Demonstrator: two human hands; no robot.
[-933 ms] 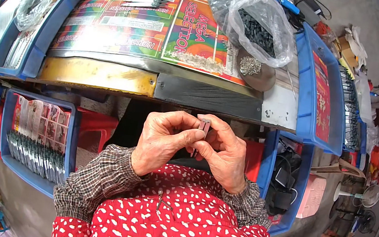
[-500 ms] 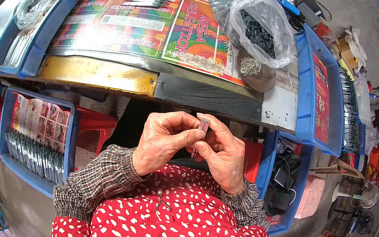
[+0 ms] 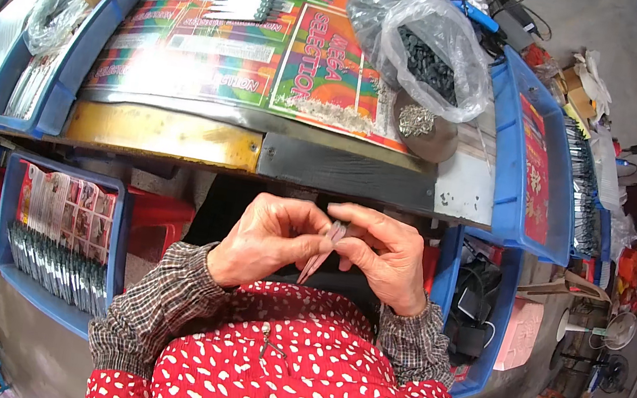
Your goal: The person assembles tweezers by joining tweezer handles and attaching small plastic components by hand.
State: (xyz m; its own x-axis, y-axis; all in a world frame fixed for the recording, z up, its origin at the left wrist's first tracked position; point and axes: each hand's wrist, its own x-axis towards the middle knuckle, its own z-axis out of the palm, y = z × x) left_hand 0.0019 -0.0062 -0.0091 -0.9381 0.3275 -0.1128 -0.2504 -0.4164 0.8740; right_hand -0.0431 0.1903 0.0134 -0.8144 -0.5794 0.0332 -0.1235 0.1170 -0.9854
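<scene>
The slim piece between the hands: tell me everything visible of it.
The slim piece is narrow, pinkish-grey and seems split into two strips at its lower end; blur hides finer detail and material. It slants, lower end leftward, gripped by fingertips of the left hand and right hand, short of the table.

Two grips (image 3: 267, 241) (image 3: 387, 265), two sleeves (image 3: 155, 302) (image 3: 416, 344), one pink box (image 3: 519, 336) show.

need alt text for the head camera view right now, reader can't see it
A person's left hand and right hand meet around a slim pinkish item, too blurred to identify, in front of a workbench. On the bench are an open clear plastic bag of dark pieces and small metallic parts; blue trays stand at both sides.
</scene>
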